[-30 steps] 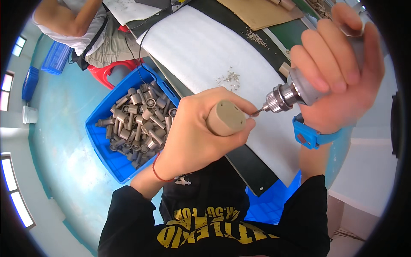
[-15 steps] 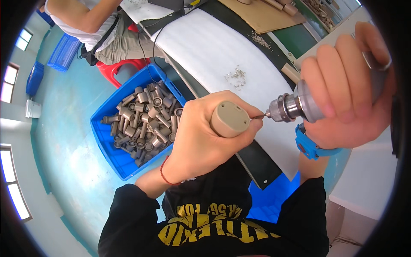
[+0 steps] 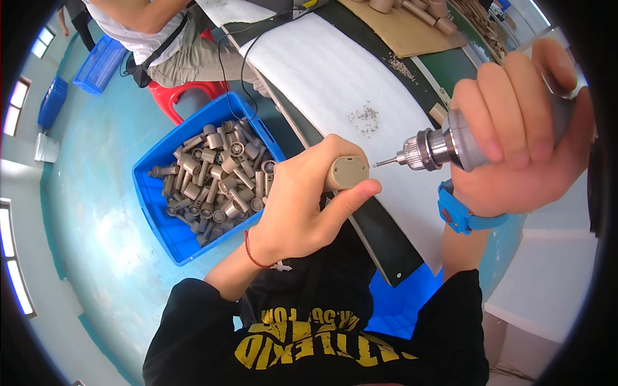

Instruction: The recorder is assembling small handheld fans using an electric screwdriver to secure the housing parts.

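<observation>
My left hand (image 3: 302, 199) is closed around a beige plastic part (image 3: 351, 172). The part's flat oval end faces up and right, with a slot and small screw holes showing; the rest of it is hidden in my palm. In my right hand (image 3: 515, 141) is a grey electric screwdriver (image 3: 462, 143), held sideways with the fingers wrapped over its body. Its thin bit points left toward the part, with a small gap between tip and part. Behind the bit, small screws (image 3: 365, 119) lie scattered on the white sheet (image 3: 309, 61) covering the bench.
To the left, a blue crate (image 3: 168, 239) holds many beige handle-like parts. Another person (image 3: 193, 58) sits on a red stool (image 3: 168, 101) at the far left of the bench. Brown cardboard (image 3: 412, 38) with more parts lies at the back. A second blue bin (image 3: 405, 302) stands below the bench edge.
The screwdriver bit has come away from the part, leaving a gap. My left hand has turned the part, and my left thumb now sticks out lower beside it.
</observation>
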